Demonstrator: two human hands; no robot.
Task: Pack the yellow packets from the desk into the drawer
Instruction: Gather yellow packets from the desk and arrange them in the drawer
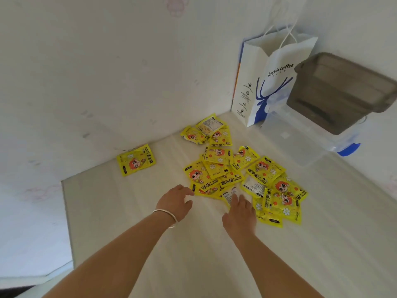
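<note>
A: Yellow packets [234,175] piled mid-frame on the bench [129,211], one stray packet [135,159] centre-left.
B: Hands?
A: Left hand [177,201] loosely open, holding nothing. Right hand [240,211] flat, fingers [236,198] straight on pile edge.

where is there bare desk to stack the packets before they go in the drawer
Bare desk lies left of the left hand, between the lone packet and the front edge. More is free right of the packet pile, below the clear box. The middle is crowded, and the far right corner holds the paper bag.
</note>
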